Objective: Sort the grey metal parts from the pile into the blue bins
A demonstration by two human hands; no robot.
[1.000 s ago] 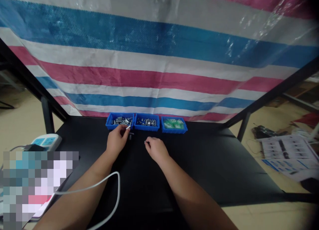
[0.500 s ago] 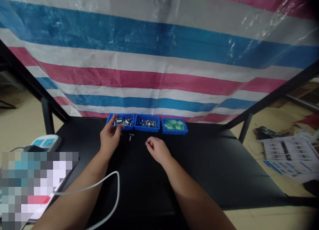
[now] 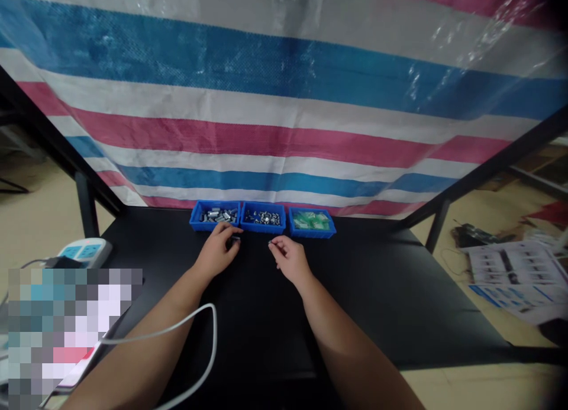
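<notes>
My left hand (image 3: 218, 249) is low over the black table, its fingers curved around a small metal part (image 3: 236, 238) in front of the bins, thumb and fingers apart. My right hand (image 3: 289, 257) pinches a tiny dark piece (image 3: 270, 242) between thumb and forefinger. Behind the hands stand three blue bins: the left bin (image 3: 194, 222) with metal cylinders, the middle bin (image 3: 263, 227) with small shiny metal parts, and the right bin (image 3: 313, 232) with green and clear packets.
A white cable (image 3: 215, 339) loops over my left forearm. On the left are a power strip (image 3: 86, 251) and a blurred-out flat object (image 3: 75, 333). A striped sheet (image 3: 284, 144) hangs behind the table (image 3: 377, 297). Papers (image 3: 523, 268) lie beyond its right side.
My left hand has moved right and down from the left bin to the metal part on the table. The right hand has shifted slightly right and up, still pinching.
</notes>
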